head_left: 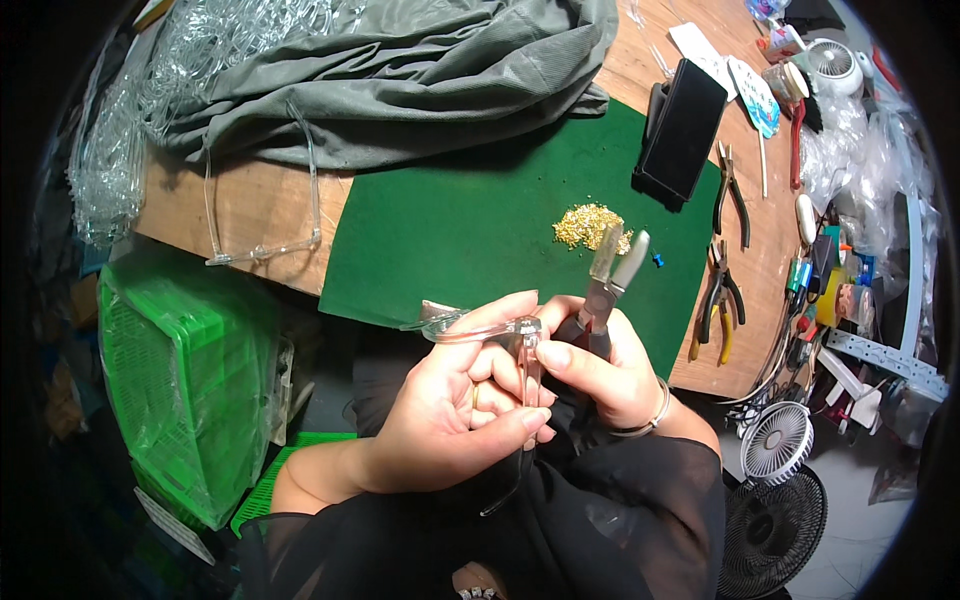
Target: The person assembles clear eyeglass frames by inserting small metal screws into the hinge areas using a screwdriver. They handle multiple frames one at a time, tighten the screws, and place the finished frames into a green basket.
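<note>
A clear plastic eyeglasses frame [480,331] is gripped in my left hand [425,425], its fingers and thumb closed around one upright clear part. My right hand [625,385] is wrapped round a pair of pliers [600,290], jaws pointing up and away from me. My right thumb also presses against the frame near its corner joint. Beyond the pliers, a heap of tiny gold metal pieces [585,224] lies on the green mat [450,240], with a small blue piece [657,260] beside it. What the right fingers do behind the frame is partly hidden.
Another clear frame [262,252] rests at the table's left edge, near a mound of clear frames [215,60] and a grey cloth [420,95]. A phone [683,130] stands at back right. More pliers [732,195] lie right. A green crate [190,380] stands left.
</note>
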`<state>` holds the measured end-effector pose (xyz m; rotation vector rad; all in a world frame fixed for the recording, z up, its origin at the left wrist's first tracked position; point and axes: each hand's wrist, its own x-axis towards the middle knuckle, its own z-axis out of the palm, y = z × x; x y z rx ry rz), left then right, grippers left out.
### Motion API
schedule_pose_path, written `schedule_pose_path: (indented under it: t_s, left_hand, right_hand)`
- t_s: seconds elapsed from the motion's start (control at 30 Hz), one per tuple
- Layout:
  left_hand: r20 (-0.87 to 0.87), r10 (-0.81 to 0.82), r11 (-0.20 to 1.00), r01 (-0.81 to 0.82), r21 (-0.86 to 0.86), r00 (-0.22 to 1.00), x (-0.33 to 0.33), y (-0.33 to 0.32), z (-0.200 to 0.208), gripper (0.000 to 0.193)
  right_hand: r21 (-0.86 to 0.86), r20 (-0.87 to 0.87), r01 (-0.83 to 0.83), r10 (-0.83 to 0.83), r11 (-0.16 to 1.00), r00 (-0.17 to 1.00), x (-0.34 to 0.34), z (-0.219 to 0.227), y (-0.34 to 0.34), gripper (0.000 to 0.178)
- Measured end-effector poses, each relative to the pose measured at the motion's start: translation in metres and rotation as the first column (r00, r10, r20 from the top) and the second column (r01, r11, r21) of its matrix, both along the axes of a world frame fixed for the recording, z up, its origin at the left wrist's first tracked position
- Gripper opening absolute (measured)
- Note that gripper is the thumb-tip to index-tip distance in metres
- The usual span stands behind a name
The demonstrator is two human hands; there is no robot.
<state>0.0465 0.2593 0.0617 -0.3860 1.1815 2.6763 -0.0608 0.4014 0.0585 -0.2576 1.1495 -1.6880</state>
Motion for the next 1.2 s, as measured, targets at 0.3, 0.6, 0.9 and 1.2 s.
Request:
schedule_pose_path:
  t_s: [0.3, 0.6, 0.9, 1.2]
  left_hand:
    - [0.0, 0.043, 0.999, -0.043, 0.022, 0.999, 0.001, 0.004, -0.001, 0.076]
    - [0.023, -0.09, 0.979, 0.084, 0.186, 0.996, -0.006, -0.009, 0.005, 0.073]
    - [-0.003, 0.024, 0.995, -0.024, -0.101, 1.0, -0.003, 0.005, -0.003, 0.072]
    - [-0.012, 0.161, 0.98, -0.161, -0.117, 0.987, 0.0, -0.012, -0.004, 0.066]
  right_hand:
    - [-0.056, -0.132, -0.013, 0.006, 0.998, 0.991, 0.001, -0.006, 0.003, 0.01]
    - [-0.059, -0.09, 0.008, -0.013, 0.998, 0.996, 0.002, -0.002, 0.003, 0.009]
    - [0.041, -0.172, 0.044, -0.037, 0.998, 0.984, 0.005, 0.003, 0.0, 0.009]
    - [0.43, -0.811, 0.337, 0.194, 0.838, 0.553, -0.033, -0.036, 0.04, 0.009]
